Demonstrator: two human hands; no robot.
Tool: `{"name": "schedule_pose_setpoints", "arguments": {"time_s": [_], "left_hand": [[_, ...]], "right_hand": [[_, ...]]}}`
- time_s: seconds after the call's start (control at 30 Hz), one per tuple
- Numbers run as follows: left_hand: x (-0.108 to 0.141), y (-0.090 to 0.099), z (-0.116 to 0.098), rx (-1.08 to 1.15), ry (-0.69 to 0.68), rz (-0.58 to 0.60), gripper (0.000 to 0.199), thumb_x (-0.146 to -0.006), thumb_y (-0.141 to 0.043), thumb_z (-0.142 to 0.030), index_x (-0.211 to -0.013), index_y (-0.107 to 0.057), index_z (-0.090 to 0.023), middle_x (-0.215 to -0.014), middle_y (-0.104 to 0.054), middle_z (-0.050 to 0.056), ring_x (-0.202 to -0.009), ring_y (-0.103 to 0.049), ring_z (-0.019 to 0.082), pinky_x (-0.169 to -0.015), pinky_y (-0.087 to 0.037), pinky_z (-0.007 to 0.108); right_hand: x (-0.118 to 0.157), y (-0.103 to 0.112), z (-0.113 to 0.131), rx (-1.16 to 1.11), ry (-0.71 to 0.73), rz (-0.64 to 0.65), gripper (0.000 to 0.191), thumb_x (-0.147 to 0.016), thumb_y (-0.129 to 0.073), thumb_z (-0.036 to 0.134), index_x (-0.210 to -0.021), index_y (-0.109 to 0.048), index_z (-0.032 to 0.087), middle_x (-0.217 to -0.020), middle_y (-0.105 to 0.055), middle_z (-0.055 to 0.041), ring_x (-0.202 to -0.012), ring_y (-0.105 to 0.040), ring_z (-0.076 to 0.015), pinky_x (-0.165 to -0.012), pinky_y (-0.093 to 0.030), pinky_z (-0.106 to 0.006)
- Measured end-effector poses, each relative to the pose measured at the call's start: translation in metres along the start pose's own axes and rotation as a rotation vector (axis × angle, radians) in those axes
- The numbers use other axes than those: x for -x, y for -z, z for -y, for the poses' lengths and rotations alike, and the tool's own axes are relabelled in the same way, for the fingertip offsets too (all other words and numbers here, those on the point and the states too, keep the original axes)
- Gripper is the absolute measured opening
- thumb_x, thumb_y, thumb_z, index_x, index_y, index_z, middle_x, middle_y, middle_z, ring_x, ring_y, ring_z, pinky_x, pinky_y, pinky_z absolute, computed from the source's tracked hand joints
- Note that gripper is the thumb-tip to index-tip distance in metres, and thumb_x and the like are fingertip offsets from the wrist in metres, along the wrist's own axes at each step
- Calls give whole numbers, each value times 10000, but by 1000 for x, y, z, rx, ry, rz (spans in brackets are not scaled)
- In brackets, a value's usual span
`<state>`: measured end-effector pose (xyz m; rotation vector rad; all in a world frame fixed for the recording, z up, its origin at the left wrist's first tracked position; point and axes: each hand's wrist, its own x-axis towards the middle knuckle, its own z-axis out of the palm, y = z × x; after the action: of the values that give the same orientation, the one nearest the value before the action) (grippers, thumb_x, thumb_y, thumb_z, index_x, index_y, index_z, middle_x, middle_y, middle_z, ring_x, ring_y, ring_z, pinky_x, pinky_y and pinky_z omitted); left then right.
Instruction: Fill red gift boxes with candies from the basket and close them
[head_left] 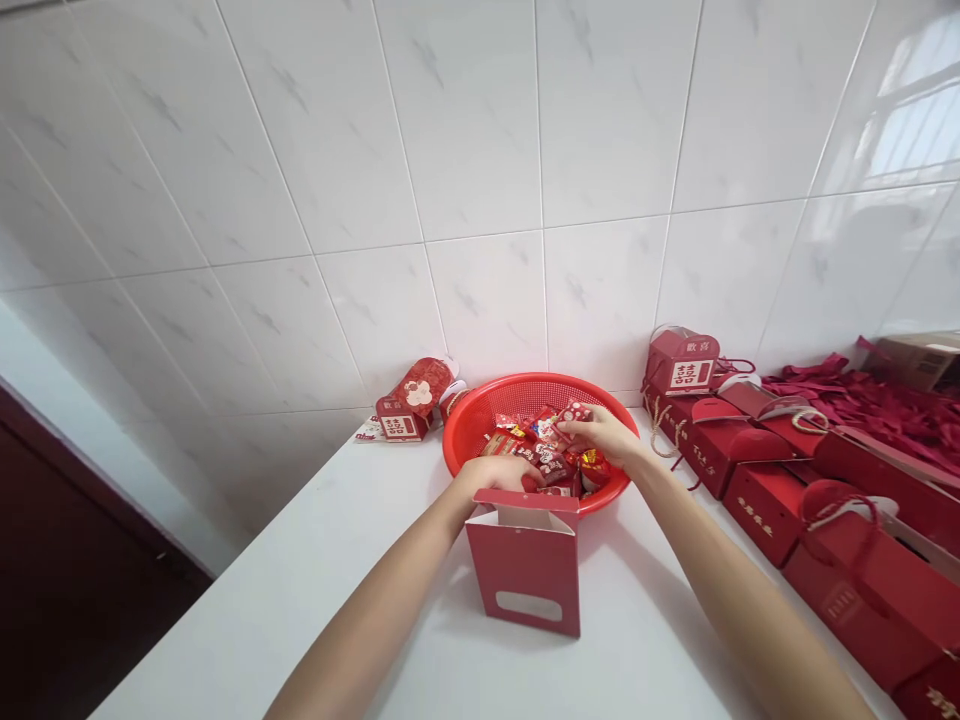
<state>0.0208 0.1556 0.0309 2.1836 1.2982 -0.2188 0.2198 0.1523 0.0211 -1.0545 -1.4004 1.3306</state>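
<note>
A red plastic basket (474, 408) holds a heap of wrapped sweets (553, 466), mostly red with a few gold wrappers. Over its right side, my right hand (600, 434) is closed on a red packet with white spots (574, 414). My left hand (501, 472) reaches into the near left part of the basket, its fingers curled at a small red item among the sweets; the box partly hides what they grip. In front of the basket, between my forearms, a red gift box (525, 570) stands upright with its top open and a pale oval window low on its face.
At the table's back left lie red gift boxes (405, 408). Several more red boxes with rope handles (765, 500) line the right side, with one box (681, 362) stacked on top. Dark red ribbon-like material (862, 400) and a cardboard box (919, 358) sit behind them. A tiled wall (480, 200) closes off the back.
</note>
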Motion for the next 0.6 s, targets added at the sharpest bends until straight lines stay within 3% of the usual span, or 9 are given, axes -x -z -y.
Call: {"name": "schedule_pose_setpoints", "arguments": {"time_s": [0.1, 0.3, 0.43, 0.6], "left_hand": [[2, -1, -3, -87, -45, 4, 510, -549, -705, -291, -1053, -783, -317, -1110, -748, 60, -815, -673, 260, -585, -466, 265], [0, -5, -5, -90, -95, 31, 362, -642, -659, -283, -979, -792, -291, -931, -765, 34, -746, -657, 238, -619, -458, 269], [-1, -7, -4, 38, -159, -182, 308, -696, -536, -187, -871, -785, -234, -733, -726, 22, -646, -622, 202, -627, -444, 263], [-3, -4, -4, 272, -215, -508, 332, -730, -437, -199, -853, -745, -181, -785, -720, 38, -701, -621, 200, -664, -459, 273]], "right_hand": [[2, 4, 4, -121, 9, -68, 300, -579, -829, 306, -692, -585, 174, -637, -625, 7, -596, -620, -141, -579, -540, -253], [-1, 6, 2, -229, 46, -174, 359, -449, -865, 314, -679, -636, 161, -719, -667, -23, -660, -613, -151, -561, -505, -250], [-3, 5, 2, -294, 49, -232, 299, -496, -819, 303, -676, -617, 176, -644, -629, 3, -593, -586, -138, -548, -497, -252], [-2, 5, 5, -336, 2, -248, 242, -556, -767, 311, -642, -574, 192, -620, -626, -5, -597, -614, -162, -564, -513, -275]]}}
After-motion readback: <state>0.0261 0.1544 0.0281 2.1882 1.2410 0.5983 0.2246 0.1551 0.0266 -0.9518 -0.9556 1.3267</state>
